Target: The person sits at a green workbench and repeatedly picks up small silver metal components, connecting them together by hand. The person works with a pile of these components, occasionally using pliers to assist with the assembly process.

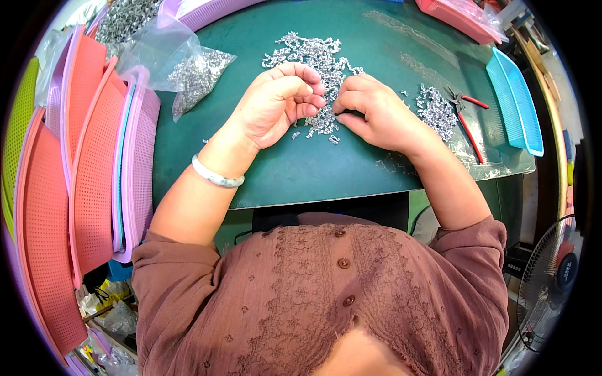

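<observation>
A loose pile of small silvery metal pieces (pixel 313 53) lies on the green tabletop, at and between my hands. My left hand (pixel 273 103) is held palm inward at the pile's left side, its fingers curled toward the thumb. Whatever lies in those fingers is too small to make out. Opposite it, my right hand (pixel 379 113) is turned knuckles up, thumb and fingertips drawn together at the pile's right edge. Its fingertips are partly hidden, so I cannot see what they pinch. A second, smaller heap of metal pieces (pixel 436 113) sits beyond my right wrist.
Red-handled pliers (pixel 470 128) lie right of the smaller heap, near a blue plastic basket (pixel 515 100). A clear bag of metal pieces (pixel 199 76) rests at left, beside stacked pink baskets (pixel 97 182). Another pink basket (pixel 461 20) stands far right; a fan (pixel 552 276) is lower right.
</observation>
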Demonstrator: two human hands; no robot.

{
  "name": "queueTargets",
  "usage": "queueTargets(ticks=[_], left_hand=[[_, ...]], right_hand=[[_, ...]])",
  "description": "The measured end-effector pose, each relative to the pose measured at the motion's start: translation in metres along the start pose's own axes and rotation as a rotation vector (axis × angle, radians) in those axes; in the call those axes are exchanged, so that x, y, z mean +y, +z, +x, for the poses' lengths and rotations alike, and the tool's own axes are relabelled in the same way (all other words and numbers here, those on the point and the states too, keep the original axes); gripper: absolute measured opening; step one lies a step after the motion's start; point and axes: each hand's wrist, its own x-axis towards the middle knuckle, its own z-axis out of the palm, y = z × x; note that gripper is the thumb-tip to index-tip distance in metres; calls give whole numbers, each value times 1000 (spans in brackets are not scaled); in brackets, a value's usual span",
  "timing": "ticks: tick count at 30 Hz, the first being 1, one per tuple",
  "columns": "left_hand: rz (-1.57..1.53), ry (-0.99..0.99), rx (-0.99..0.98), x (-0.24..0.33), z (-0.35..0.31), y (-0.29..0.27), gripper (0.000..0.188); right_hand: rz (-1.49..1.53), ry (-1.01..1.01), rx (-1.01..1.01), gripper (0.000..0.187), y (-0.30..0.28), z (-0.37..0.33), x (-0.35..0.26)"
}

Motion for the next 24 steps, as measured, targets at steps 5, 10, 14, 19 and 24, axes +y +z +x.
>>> queueTargets(ticks=[5,10,14,19,24], left_hand=[[131,-42,73,0,-1,5,16],[248,-41,98,0,-4,9,12],[411,-106,94,1,-6,14,11],[494,-182,64,-2,-10,25,13],[499,-135,70,-4,-10,23,10]], right_hand=[[-7,-27,-2,4,2,1,0],[-32,-71,31,4,0,3,-1],[-30,-51,171,7,-3,5,-4],[-24,-75,277,9,-4,6,-8],[-1,-49,224,13,-7,5,-7]])
